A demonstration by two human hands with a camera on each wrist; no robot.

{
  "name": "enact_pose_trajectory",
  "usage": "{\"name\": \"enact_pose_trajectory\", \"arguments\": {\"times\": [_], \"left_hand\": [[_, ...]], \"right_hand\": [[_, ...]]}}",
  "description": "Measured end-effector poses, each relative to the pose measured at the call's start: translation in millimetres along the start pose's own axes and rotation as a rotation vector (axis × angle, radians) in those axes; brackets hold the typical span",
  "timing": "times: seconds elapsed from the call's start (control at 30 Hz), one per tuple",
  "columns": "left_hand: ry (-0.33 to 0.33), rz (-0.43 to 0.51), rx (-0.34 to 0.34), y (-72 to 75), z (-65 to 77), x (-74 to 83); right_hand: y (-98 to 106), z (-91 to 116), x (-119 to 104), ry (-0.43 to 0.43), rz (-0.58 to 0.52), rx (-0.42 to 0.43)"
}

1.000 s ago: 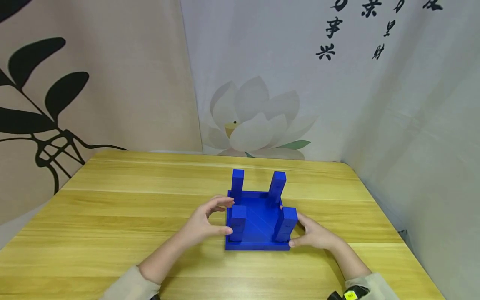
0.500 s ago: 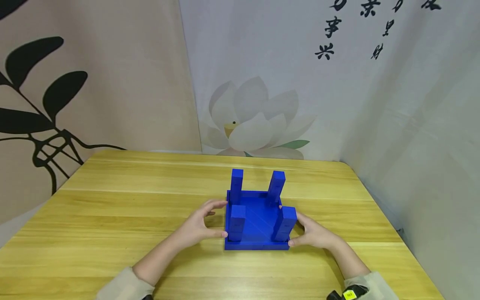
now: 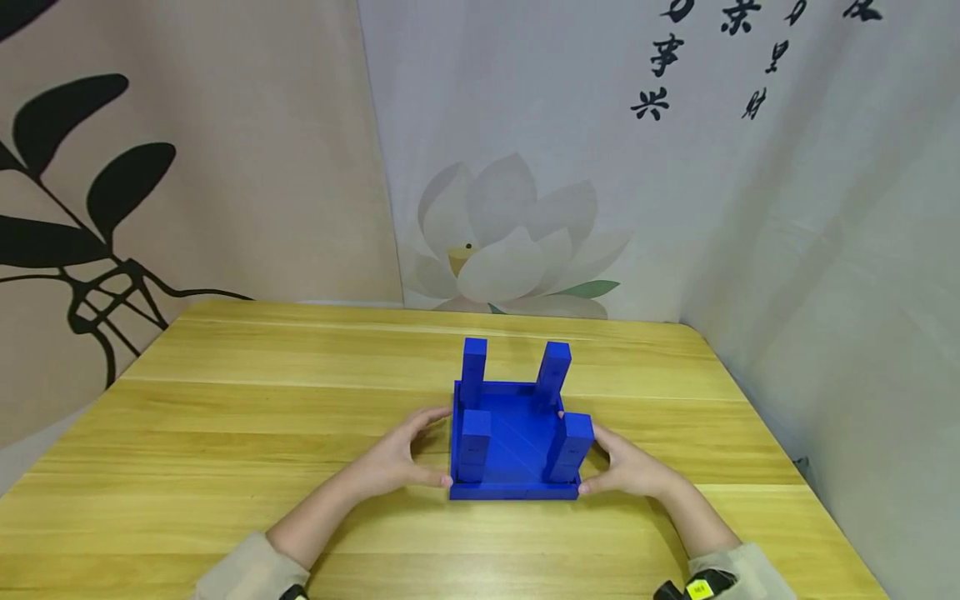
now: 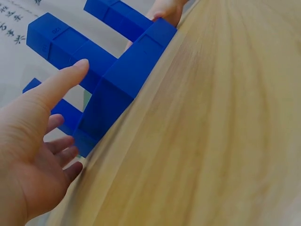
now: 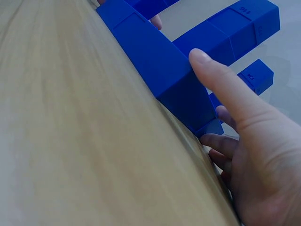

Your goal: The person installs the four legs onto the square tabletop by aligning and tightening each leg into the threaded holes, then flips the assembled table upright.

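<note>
A blue square tray-like base point(image 3: 513, 492) with an upright post at each corner stands on the wooden table, like a small table turned legs up. Beside its left wall is my left hand point(image 3: 396, 461), thumb and fingers spread, with the thumb tip close to the near-left corner. The left wrist view has that thumb in front of the near-left post point(image 4: 70, 44); I cannot tell whether it touches. My right hand point(image 3: 632, 469) rests against the right side, thumb at the near-right corner and loosely bent fingers farther back. Embossed numbers mark the near-right post point(image 5: 225, 33).
The wooden table point(image 3: 247, 417) extends on both sides of the blue piece. Behind it hangs a pale cloth point(image 3: 660, 208) printed with a lotus and writing. A black strapped device point(image 3: 701, 586) sits at the right sleeve.
My left hand has drawn back leftward from the near-left post to outside the left wall, its fingers lowering slightly. The right hand and the blue piece stay practically where they were.
</note>
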State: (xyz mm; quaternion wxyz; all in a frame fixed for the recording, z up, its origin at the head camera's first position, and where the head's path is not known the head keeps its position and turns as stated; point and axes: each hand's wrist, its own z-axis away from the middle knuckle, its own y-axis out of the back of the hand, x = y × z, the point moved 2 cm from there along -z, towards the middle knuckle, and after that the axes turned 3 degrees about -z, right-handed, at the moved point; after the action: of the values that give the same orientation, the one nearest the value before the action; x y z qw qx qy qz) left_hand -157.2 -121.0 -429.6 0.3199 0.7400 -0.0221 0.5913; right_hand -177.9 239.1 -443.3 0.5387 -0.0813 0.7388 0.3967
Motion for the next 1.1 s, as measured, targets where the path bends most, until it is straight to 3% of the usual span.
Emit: {"name": "enact_pose_trajectory", "arguments": {"times": [0.27,0.5,0.83,1.1], "left_hand": [[0.015,0.026,-0.042,-2.7,0.4,-2.2],[0.013,-0.005,-0.069,-5.5,-0.1,-2.2],[0.009,-0.032,-0.068,-7.0,-0.4,-2.3],[0.005,-0.051,-0.055,-8.0,-0.3,-4.4]], "right_hand": [[0.9,0.5,-0.2,-0.007,0.030,0.008],[1.9,1.8,0.7,-0.003,0.024,-0.012],[1.5,1.8,1.1,0.018,0.025,-0.027],[-0.3,1.5,-3.7,-0.038,0.041,-0.008]]}}
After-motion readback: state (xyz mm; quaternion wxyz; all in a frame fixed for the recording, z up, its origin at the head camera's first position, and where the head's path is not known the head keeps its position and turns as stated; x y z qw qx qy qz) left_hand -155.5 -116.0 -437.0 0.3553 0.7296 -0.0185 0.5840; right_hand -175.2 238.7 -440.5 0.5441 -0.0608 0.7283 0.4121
